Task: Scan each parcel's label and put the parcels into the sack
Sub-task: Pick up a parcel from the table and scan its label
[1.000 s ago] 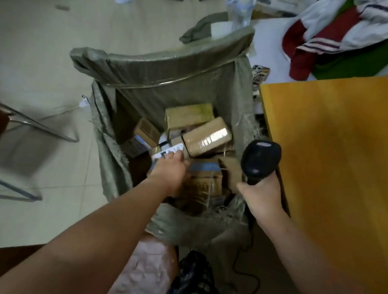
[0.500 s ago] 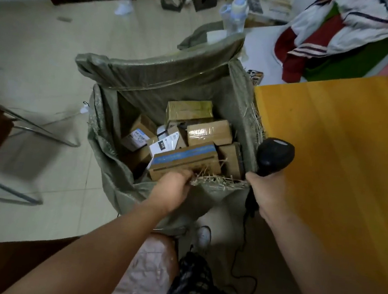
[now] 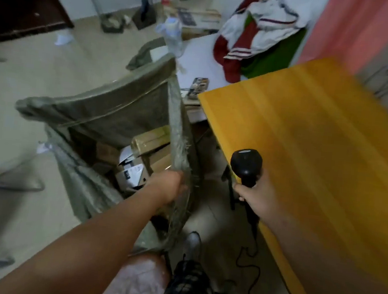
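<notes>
With parcels (image 3: 150, 139) in the sack (image 3: 111, 112) and none showing outside, packing looks nearly done; the left grip (image 3: 169, 186) clutches the sack's edge, the right grip (image 3: 257, 196) holds the scanner (image 3: 247, 165).

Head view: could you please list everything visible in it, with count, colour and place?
Yellow wooden table: one, yellow, right side.
Grey-green woven sack: one, grey-green, on the floor left of the table.
Brown cardboard parcels: several, brown, inside the sack.
Black handheld barcode scanner: one, black, held beside the table's edge.
Heap of red, white and green clothes: one, top right.
Clear plastic bottle: one, clear, beyond the sack.
Left hand: grips the sack's near rim.
Right hand: holds the scanner.
</notes>
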`<control>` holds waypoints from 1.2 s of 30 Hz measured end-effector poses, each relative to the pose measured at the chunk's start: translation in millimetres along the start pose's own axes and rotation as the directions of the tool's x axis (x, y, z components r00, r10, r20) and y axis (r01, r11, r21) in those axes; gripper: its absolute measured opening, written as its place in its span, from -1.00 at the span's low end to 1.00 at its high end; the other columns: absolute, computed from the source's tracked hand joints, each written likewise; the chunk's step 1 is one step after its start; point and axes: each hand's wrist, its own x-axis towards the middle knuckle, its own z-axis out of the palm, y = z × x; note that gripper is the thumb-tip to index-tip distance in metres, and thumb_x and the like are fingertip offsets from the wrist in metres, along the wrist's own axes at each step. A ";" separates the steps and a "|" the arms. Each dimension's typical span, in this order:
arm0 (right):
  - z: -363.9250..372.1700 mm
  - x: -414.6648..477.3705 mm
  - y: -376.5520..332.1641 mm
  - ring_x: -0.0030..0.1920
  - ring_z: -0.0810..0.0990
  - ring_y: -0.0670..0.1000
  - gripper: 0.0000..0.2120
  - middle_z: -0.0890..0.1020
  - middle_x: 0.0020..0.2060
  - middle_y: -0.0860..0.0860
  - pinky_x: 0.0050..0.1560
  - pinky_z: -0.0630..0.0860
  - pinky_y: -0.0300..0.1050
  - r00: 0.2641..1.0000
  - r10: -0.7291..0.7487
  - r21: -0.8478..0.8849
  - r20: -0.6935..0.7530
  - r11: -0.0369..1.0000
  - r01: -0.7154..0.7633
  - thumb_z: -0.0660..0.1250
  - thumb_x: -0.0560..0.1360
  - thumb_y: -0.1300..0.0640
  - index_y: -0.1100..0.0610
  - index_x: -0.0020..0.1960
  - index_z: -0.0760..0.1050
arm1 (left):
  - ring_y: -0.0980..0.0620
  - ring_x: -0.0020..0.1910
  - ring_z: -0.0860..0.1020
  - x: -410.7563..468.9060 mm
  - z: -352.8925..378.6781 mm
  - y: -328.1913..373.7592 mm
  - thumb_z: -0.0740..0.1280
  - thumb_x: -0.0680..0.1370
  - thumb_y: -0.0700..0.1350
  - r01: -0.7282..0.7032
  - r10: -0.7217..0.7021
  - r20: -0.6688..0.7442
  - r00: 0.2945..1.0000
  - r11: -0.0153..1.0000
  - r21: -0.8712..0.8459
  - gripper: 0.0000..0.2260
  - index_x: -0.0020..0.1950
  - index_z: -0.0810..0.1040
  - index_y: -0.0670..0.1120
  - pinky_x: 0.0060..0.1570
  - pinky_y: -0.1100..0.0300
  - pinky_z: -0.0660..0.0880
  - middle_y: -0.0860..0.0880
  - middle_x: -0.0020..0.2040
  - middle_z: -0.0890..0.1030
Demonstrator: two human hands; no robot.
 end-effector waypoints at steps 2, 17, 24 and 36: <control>-24.3 -11.8 3.1 -0.29 0.56 0.01 -0.54 0.51 -0.17 0.07 -0.32 0.49 -0.22 0.999 0.015 0.054 -0.040 0.998 -0.013 0.43 0.48 0.20 0.01 0.26 0.27 | -0.15 0.05 0.54 14.2 -24.4 26.8 0.22 0.60 0.04 -0.079 0.080 -0.020 0.997 0.996 0.052 -0.79 0.11 0.46 -0.07 -0.02 0.01 0.47 -0.14 0.07 0.57; -202.8 -176.0 132.5 0.35 0.38 0.23 -0.33 0.42 0.33 0.07 0.35 0.31 0.30 0.707 0.593 0.733 -0.386 0.663 -0.155 0.29 0.48 -0.24 0.02 0.48 0.22 | -0.14 0.15 0.52 20.1 -22.8 338.7 0.18 0.62 -0.01 -0.709 0.678 0.230 0.698 0.608 0.358 -0.76 0.21 0.48 -0.09 0.00 0.12 0.43 -0.13 0.18 0.57; -249.3 -263.4 212.6 0.15 0.49 0.23 -0.42 0.51 0.21 0.17 0.14 0.42 0.08 0.469 0.691 0.704 -0.549 0.686 -0.187 0.35 0.51 -0.12 0.21 0.38 0.36 | -0.12 0.12 0.52 -9.5 30.8 423.6 0.19 0.63 0.01 -0.791 0.717 0.353 0.601 0.467 0.396 -0.76 0.18 0.49 -0.09 0.02 0.09 0.44 -0.13 0.16 0.57; -330.9 -267.8 339.7 0.04 0.50 0.12 -0.33 0.45 0.19 0.14 0.00 0.49 -0.01 0.259 0.681 0.642 -0.685 0.732 -0.230 0.50 0.42 0.19 0.17 0.36 0.17 | -0.10 0.07 0.54 -8.3 105.9 542.2 0.15 0.65 -0.01 -0.816 0.751 0.382 0.538 0.351 0.460 -0.76 0.22 0.49 -0.07 0.00 0.05 0.50 -0.10 0.16 0.58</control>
